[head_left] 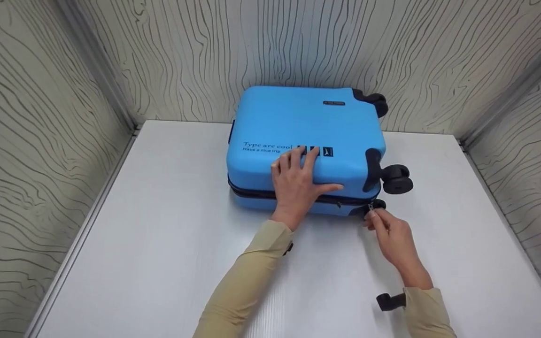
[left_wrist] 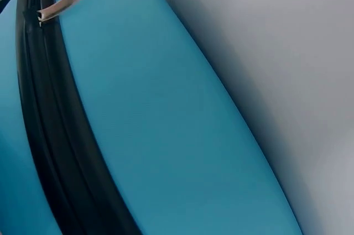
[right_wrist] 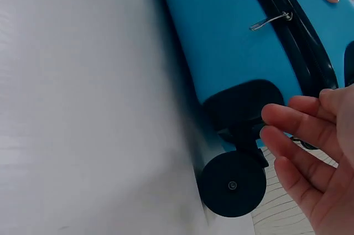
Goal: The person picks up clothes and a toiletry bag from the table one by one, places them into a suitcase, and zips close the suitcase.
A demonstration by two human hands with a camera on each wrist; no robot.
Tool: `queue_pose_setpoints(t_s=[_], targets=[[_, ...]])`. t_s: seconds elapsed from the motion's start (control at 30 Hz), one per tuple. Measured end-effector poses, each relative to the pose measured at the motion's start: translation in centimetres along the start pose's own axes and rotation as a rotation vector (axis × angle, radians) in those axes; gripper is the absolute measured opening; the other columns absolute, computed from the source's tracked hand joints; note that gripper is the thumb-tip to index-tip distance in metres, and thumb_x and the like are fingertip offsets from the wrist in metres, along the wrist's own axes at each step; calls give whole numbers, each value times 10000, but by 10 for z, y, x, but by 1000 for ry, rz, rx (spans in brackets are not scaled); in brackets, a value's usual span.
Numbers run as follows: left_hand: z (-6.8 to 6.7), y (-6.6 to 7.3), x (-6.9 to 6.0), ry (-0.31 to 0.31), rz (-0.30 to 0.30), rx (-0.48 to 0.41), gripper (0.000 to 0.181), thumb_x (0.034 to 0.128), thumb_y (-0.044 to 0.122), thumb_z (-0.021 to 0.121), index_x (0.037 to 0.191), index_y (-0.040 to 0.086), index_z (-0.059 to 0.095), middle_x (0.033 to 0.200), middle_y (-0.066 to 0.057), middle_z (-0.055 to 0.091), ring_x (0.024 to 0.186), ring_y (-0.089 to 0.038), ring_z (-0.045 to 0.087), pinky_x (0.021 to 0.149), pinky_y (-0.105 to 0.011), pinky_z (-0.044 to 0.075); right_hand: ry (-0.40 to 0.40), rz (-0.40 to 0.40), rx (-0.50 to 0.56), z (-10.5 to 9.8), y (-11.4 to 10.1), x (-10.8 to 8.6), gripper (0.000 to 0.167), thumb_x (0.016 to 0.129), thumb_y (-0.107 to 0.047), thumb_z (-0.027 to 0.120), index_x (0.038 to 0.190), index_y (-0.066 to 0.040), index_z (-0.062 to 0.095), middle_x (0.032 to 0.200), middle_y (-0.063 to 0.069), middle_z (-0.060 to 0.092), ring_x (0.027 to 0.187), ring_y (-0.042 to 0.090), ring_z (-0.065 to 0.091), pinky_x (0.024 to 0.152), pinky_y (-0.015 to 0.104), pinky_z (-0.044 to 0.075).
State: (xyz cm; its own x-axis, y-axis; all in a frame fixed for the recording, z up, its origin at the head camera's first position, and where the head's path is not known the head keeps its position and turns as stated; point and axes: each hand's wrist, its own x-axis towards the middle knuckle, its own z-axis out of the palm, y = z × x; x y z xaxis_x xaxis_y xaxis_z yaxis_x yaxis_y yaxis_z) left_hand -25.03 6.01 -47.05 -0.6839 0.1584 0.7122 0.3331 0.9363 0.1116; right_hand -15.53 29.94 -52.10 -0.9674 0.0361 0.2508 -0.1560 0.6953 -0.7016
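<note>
A blue hard-shell suitcase (head_left: pixel 308 122) lies flat, its wheels toward the right. My left hand (head_left: pixel 295 180) rests on its top front edge with fingers spread and thumb pointing right. At the front right corner, my right hand (head_left: pixel 392 232) pinches a small metal zipper pull (head_left: pixel 371 206) between thumb and index finger. In the right wrist view the fingertips of the right hand (right_wrist: pixel 310 141) partly hide that corner. A second zipper pull (right_wrist: pixel 271 21) hangs loose from the black zipper band (left_wrist: pixel 50 108), left of the right hand in the head view.
Black caster wheels (head_left: pixel 397 179) stick out at the suitcase's right end. The suitcase lies on a white table (head_left: pixel 176 234), toward its back edge. Wood-grain patterned panels (head_left: pixel 181 61) enclose the back and both sides.
</note>
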Motion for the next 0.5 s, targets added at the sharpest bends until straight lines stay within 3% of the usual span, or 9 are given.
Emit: queue_pose_setpoints(t_s=[0.23, 0.5], targets=[[-1, -1, -1, -18, 18, 2, 1048, 678, 972, 487, 1425, 243, 578, 1384, -64, 518, 1190, -270, 426, 926, -425, 359, -34, -27, -5, 16, -12, -1, 220, 1083, -203, 537, 980, -121, 714, 855, -70, 720, 788, 139, 674, 715, 344, 553], [0, 1, -1, -12, 23, 3, 1040, 692, 963, 487, 1432, 237, 569, 1394, -84, 501, 1220, -277, 422, 950, -435, 348, -93, -102, -2, 34, -26, 11, 178, 1060, -200, 589, 930, -159, 704, 783, -64, 677, 691, 129, 601, 618, 317, 498]])
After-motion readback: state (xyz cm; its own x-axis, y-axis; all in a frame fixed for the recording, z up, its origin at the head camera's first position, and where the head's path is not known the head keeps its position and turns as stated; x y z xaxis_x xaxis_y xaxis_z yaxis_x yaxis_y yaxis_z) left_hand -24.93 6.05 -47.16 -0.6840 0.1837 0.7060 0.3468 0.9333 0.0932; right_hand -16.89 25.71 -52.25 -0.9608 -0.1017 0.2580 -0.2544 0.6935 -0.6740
